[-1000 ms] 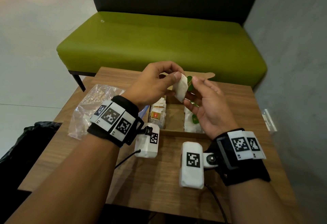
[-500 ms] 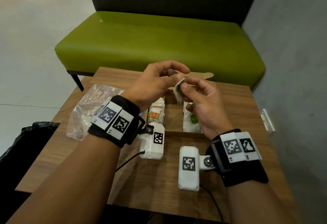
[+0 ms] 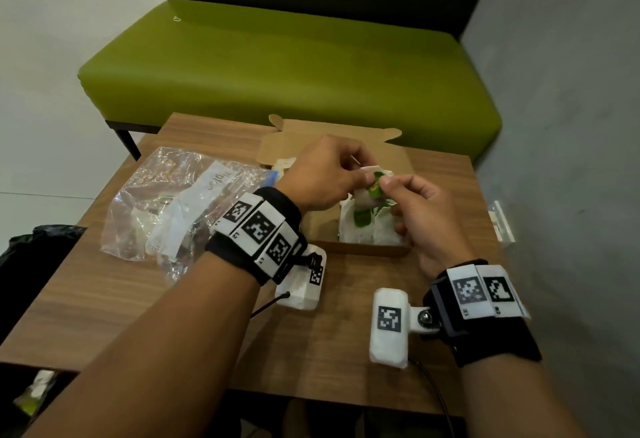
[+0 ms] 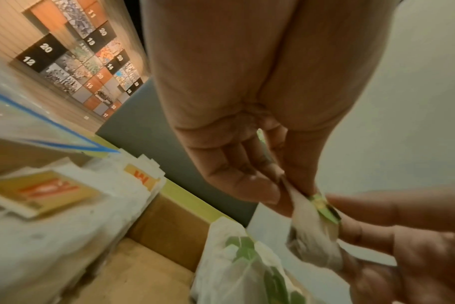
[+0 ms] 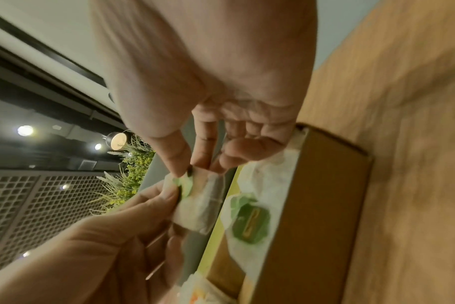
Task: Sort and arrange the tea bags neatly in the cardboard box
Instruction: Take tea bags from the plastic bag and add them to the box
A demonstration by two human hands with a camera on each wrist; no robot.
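A white paper tea bag with a green tag (image 3: pixel 367 195) was held over the open brown cardboard box (image 3: pixel 398 160), above the box's right-hand row. The left hand (image 3: pixel 322 174) was closed in a pinch, thumb and fingertips gripping the upper edge of the bag. The right hand (image 3: pixel 420 212) was likewise closed in a pinch on the green tag end, with the remaining fingers loosely curled beneath the bag. The bag was therefore supported by both hands and was not touching the box contents.

Inside the box, a row of white green-tagged tea bags (image 3: pixel 367 226) was seen against the right wall, and a row of yellow-and-orange-tagged tea bags (image 4: pixel 73 191) was seen on the left side, with bare cardboard floor between them. A crumpled clear plastic zip bag (image 3: pixel 173 202) lay on the wooden surface (image 3: pixel 329 344) just left of the box.

The step in hand was judged to be the tidying of the tag before placement in the green row.

Possible faults were judged as follows:
- The tag or its string could be torn off if the two pinches were pulled apart.
- The thin paper could be ruptured by excessive pinch force.
- The upright green row could be toppled if the bag were pressed in at an angle.
- The bag could be released over the wrong row, spoiling the sorting.
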